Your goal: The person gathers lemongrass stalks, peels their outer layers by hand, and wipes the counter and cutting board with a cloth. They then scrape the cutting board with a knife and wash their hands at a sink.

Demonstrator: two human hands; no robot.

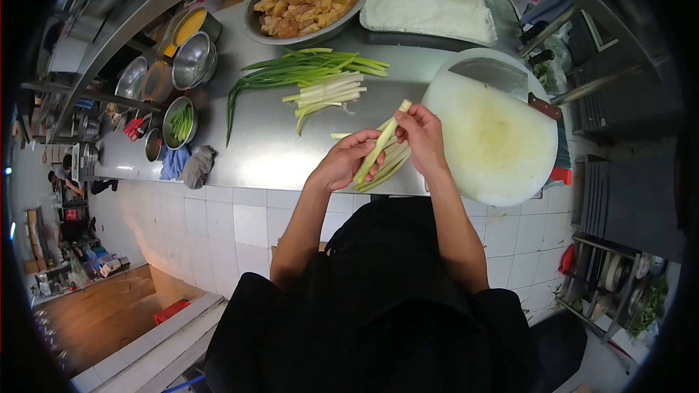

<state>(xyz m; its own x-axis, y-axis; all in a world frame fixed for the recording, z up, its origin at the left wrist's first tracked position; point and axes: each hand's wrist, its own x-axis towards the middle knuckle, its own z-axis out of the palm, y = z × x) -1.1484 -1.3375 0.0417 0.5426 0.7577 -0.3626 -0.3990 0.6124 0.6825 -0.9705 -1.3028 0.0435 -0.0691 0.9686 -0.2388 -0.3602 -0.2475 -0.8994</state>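
A pale green stalk (380,145) is held slanting between my two hands, above the near edge of the steel counter. My left hand (348,160) has its fingers wrapped round the lower part. At the white upper end, my right hand (422,135) pinches the stalk between thumb and fingers. More cut stalks (395,165) lie on the counter under and between the hands. Farther back lie a small pile of white stalk pieces (329,92) and a bunch of long green onions (291,73).
Right of my hands is a round white cutting board (495,138) with a cleaver (495,76) at its back edge. A bowl of meat pieces (306,6) and a tray of white powder (428,9) stand behind. Metal bowls (194,60) and cloths (198,167) are at the left.
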